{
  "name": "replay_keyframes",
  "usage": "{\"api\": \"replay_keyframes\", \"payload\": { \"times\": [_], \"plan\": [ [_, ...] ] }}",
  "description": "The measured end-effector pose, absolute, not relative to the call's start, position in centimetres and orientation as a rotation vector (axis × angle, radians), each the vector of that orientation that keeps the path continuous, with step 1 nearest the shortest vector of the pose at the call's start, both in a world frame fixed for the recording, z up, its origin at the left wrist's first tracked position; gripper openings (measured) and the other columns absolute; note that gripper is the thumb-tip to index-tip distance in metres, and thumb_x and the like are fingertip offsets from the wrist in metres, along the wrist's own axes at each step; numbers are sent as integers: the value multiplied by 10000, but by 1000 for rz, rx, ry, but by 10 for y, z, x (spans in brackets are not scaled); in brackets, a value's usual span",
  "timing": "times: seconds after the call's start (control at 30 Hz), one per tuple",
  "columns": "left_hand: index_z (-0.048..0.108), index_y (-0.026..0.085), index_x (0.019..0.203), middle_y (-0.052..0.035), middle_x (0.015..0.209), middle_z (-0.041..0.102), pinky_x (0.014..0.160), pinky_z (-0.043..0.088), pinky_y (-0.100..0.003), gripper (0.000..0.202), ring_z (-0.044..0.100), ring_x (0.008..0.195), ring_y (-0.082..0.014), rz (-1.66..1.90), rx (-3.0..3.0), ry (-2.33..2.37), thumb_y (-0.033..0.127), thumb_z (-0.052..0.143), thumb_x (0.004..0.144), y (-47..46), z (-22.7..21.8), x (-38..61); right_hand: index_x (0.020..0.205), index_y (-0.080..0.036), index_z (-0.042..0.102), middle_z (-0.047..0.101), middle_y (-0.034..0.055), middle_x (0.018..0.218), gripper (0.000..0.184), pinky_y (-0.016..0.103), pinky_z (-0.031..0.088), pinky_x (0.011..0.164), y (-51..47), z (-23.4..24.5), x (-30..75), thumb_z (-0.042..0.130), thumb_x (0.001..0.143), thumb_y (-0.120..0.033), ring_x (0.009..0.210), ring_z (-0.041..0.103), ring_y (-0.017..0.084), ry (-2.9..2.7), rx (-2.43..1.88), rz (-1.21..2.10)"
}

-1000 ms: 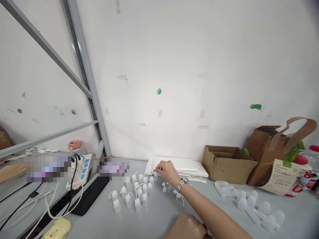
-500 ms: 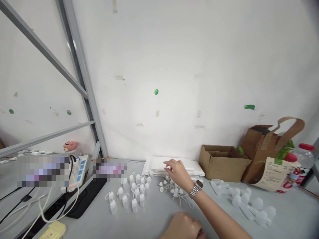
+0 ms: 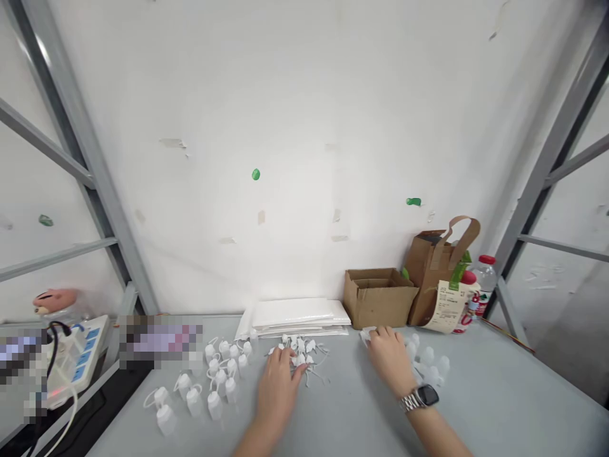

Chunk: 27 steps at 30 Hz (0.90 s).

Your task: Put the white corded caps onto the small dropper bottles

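My left hand [image 3: 278,388] rests on a heap of small white plastic caps with thin tethers [image 3: 301,353], its fingers curled down among them, and I cannot tell whether it has hold of one. The heap sits near the middle of the frame on the grey table [image 3: 499,381], just below a stack of flat white packets [image 3: 295,314].

My right hand [image 3: 390,362] is to the right of the heap, fingers close together and pointing forward, with a small white piece [image 3: 366,336] at the fingertips. I cannot tell whether it is pinched or only touched. A metal-strapped wristwatch [image 3: 419,400] sits on that wrist, and the hand is just beside a cluster of translucent plastic bottles [image 3: 429,367].

Left of the heap stands a group of small white bottles with looped tethers [image 3: 215,387]. Past the right end of the white stack is an open cardboard box [image 3: 378,298], then a brown paper bag [image 3: 440,266] with a printed label [image 3: 445,306], then a water bottle with a red cap [image 3: 485,287] toward the right of the frame.

At the lower left are a power strip [image 3: 76,355] and a pink figurine [image 3: 52,301]. Grey steel uprights [image 3: 90,171] frame a white wall with green blobs [image 3: 255,174]
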State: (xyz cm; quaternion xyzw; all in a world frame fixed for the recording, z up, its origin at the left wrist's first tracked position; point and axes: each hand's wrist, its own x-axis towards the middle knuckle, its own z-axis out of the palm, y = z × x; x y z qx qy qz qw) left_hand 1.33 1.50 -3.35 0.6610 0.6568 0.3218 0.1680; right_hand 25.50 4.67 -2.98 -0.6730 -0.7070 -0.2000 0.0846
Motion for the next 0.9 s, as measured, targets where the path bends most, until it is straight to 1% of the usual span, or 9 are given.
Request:
{"api": "replay_keyframes", "payload": {
  "times": [0.1, 0.2, 0.33, 0.47, 0.53, 0.63, 0.67, 0.77, 0.9],
  "plan": [
    [602, 183, 832, -94, 906, 584, 783, 399, -335, 163, 553, 914, -257, 871, 1912, 1849, 271, 469, 798, 18, -43, 15, 808, -126, 684, 679, 151, 857, 188, 347, 335, 691, 48, -36, 248, 505, 811, -67, 849, 589, 283, -2141, -2028, -591],
    [610, 193, 787, -79, 888, 567, 776, 409, -335, 190, 552, 878, -237, 890, 1896, 1841, 227, 424, 815, 21, -49, 15, 808, -118, 678, 686, 147, 847, 193, 344, 337, 692, 49, -40, 245, 499, 802, -45, 845, 595, 281, -2149, -2025, -574],
    [618, 198, 767, -65, 897, 551, 781, 420, -336, 172, 547, 839, -214, 1083, 1752, 1748, 265, 464, 803, 26, -53, 12, 812, -107, 659, 689, 145, 836, 185, 340, 344, 695, 47, -38, 244, 485, 804, -45, 836, 597, 272, -2135, -2025, -563],
    [639, 205, 665, -54, 855, 565, 822, 404, -348, 128, 537, 869, -231, 1369, 1474, 1542, 325, 611, 696, 32, -54, 9, 805, -122, 643, 688, 130, 788, 140, 352, 359, 710, 38, -32, 234, 505, 827, -128, 830, 594, 280, -2081, -1942, -488],
    [647, 201, 623, -68, 879, 595, 816, 399, -339, 147, 532, 939, -257, 1428, 1330, 1438, 346, 668, 636, 35, -53, 7, 875, -126, 636, 686, 118, 818, 143, 364, 372, 728, 31, -32, 222, 502, 842, -162, 831, 595, 277, -2039, -1824, -355],
    [657, 185, 597, -100, 945, 646, 807, 403, -327, 219, 532, 1021, -289, 1417, 1207, 1357, 395, 712, 577, 39, -51, 5, 1065, -146, 583, 669, 97, 928, 230, 356, 395, 768, 19, -38, 200, 483, 861, -184, 856, 592, 245, -1987, -1585, -80],
    [660, 179, 597, -105, 946, 662, 815, 405, -327, 248, 544, 1020, -291, 1410, 1169, 1326, 417, 721, 561, 40, -50, 5, 1070, -160, 579, 662, 87, 936, 231, 348, 401, 782, 15, -40, 193, 472, 867, -189, 868, 589, 233, -1972, -1514, 19],
    [663, 169, 630, -98, 883, 702, 825, 418, -319, 328, 598, 945, -263, 1401, 1054, 1227, 473, 731, 530, 40, -47, 4, 1013, -195, 592, 650, 60, 918, 196, 330, 419, 793, 2, -43, 175, 459, 871, -213, 838, 584, 205, -1916, -1390, 308],
    [645, 164, 667, -78, 758, 715, 711, 453, -302, 382, 634, 771, -219, 1395, 930, 1158, 496, 745, 507, 37, -45, 4, 1005, -201, 586, 656, 57, 921, 206, 315, 439, 782, -7, -44, 165, 460, 867, -289, 827, 578, 204, -1784, -1373, 583]
  ]
}}
